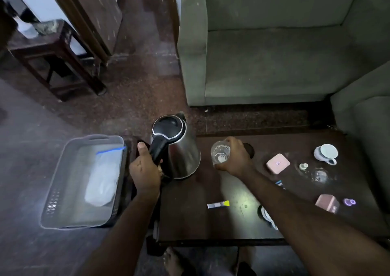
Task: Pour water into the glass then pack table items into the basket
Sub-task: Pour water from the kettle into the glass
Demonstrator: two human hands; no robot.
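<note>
Gripping, left: left hand (145, 171) wrapped around the black handle of the kettle (177, 147), thumb up on top of the handle
Gripping, right: right hand (237, 157) clamped around the glass (220, 152) from the right side, fingers over its far rim
Hidden: right side of the glass is behind the fingers; kettle base partly behind the left hand; a dark round thing behind the right hand is mostly covered
Cut off: a black-and-white item (267, 215) near the table's front edge is half under the right forearm, cannot tell what it is
Hard to make out: a clear glass object (320, 176) right of the pink case is blurred; a small blue bit beside the right forearm is too small to tell
Glass: clear, upright on the table (185, 223), just right of the kettle; water level not readable
Kettle: steel body, black lid closed, upright at the table's left rear corner
Basket: grey basket (83, 182) on the floor left of the table, 1 pale plastic bag (103, 180) with a blue strip inside
Table items: pink case (278, 163), white cup (326, 153) on its side, pink box (327, 201), purple ring (349, 201), small white cap (303, 166), sachet with a yellow end (218, 204)
Background: green sofa (274, 43) behind the table
</note>
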